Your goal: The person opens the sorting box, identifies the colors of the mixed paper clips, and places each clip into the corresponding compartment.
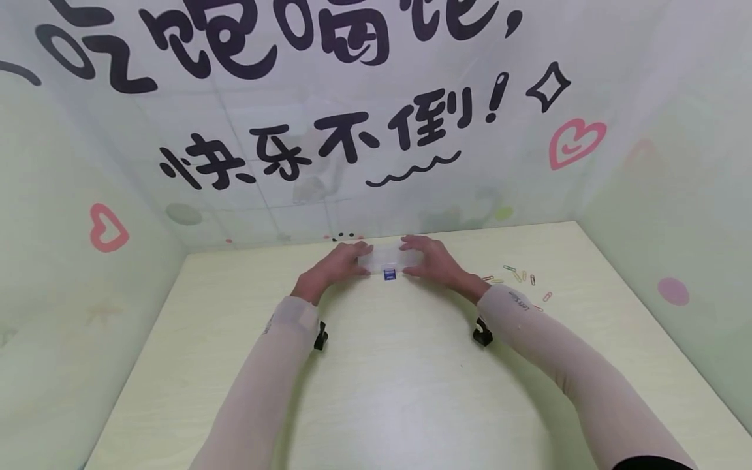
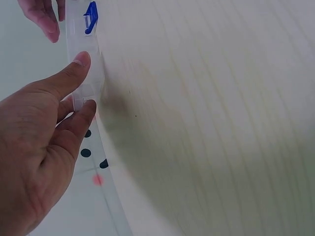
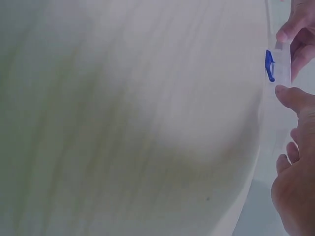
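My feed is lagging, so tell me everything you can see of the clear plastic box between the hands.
The clear plastic box is long, narrow and see-through, lying flat near the table's far edge. A small blue clasp sits at the middle of its near side. The left hand and right hand each grip one end.

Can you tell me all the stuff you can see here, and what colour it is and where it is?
Clear plastic box: one, see-through, long and thin, at the far middle of the table, held at both ends.
Blue latch: one, dark blue, on the box's near side, at its middle.
Paper clips: several, yellow, orange, green and blue, scattered on the table right of the box.
Pale wooden table: one, light yellow-green.
Wall: white with black writing, pink hearts and coloured dots, behind the table.
Wrist camera mounts: two, black, one under each wrist.
Sleeves: two, beige, on both arms.
Left hand: grips the box's left end.
Right hand: grips the box's right end.
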`<state>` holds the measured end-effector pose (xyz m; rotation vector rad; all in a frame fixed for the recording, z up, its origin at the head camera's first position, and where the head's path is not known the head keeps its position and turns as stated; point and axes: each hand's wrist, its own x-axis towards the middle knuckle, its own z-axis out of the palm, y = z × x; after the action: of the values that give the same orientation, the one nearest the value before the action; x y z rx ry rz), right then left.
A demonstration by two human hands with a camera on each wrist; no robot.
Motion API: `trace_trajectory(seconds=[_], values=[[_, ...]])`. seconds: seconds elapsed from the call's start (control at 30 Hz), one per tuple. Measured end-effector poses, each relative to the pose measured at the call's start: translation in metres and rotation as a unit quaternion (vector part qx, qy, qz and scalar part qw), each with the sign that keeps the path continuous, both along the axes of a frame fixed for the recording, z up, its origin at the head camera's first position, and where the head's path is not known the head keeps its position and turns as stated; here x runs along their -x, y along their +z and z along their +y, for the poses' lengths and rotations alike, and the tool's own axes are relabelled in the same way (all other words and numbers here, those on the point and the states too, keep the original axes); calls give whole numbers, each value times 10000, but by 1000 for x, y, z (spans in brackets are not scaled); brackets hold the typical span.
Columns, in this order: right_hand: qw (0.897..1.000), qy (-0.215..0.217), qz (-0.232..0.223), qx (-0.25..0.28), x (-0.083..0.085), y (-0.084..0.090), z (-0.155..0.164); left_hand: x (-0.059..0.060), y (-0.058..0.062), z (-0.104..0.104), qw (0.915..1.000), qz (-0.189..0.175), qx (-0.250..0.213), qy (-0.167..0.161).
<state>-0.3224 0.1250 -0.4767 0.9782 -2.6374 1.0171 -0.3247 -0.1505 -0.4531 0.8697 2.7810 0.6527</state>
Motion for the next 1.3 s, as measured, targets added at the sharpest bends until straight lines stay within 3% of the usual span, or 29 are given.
trace_trajectory(seconds=[0.37,1.07,1.3], values=[[9950,-555,-811,-172,6,-3,11,-1,1,-1,9999,-108,-54,20],[9911,-868,-939,-377,5,-2,15,-1,8,-5,9981,-492,-374,-37],[9866,-1031,-1215,-349,0,1,13,4,2,-13,9940,-752,-785,133]])
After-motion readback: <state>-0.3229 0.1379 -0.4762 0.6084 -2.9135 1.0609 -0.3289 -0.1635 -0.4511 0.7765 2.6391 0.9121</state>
